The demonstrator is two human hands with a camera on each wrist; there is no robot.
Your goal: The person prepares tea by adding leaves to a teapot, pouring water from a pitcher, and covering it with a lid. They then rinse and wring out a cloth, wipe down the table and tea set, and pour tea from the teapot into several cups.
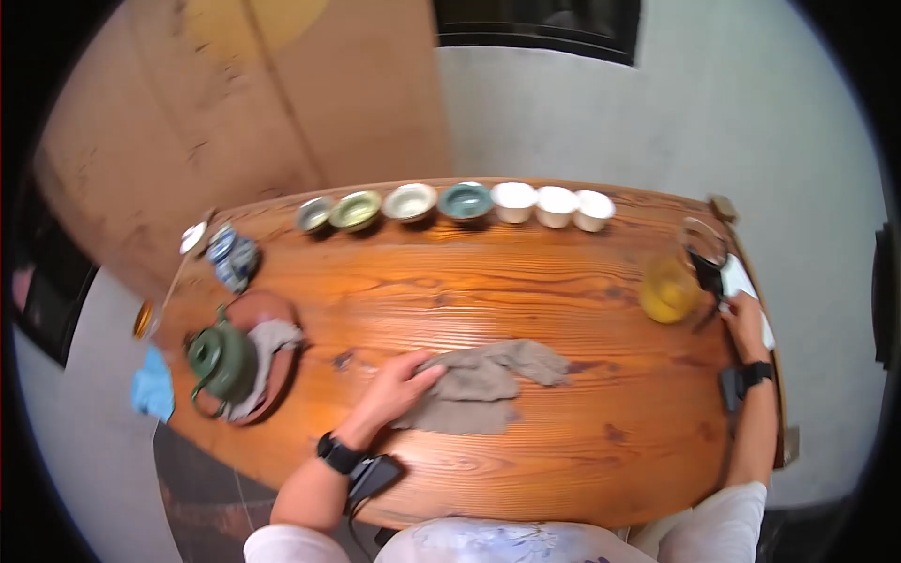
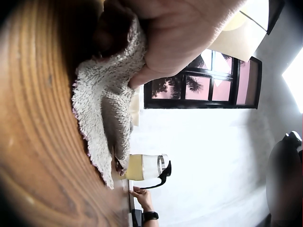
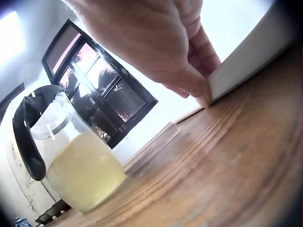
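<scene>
My left hand (image 1: 404, 387) holds the edge of a grey-brown towel (image 1: 469, 387) spread in folds on the wooden table. In the left wrist view the thumb lies against the fluffy towel (image 2: 111, 94), the other fingers mostly hidden. At the table's right edge my right hand (image 1: 746, 328) reaches to a white flat thing (image 1: 737, 277). The right wrist view has the bent fingertips (image 3: 201, 92) pinching the near end of this white slab (image 3: 241, 61). Just left of that hand stands a glass pitcher (image 1: 668, 291) of yellow liquid, its black handle toward the hand.
Along the far edge runs a row of bowls (image 1: 411, 202) and white cups (image 1: 556, 206). At the left, a green teapot (image 1: 223, 361) and a cloth (image 1: 272, 340) sit on a reddish-brown tray (image 1: 286, 375). A blue-and-white pot (image 1: 235, 258) stands behind; a blue cloth (image 1: 153, 387) hangs nearby.
</scene>
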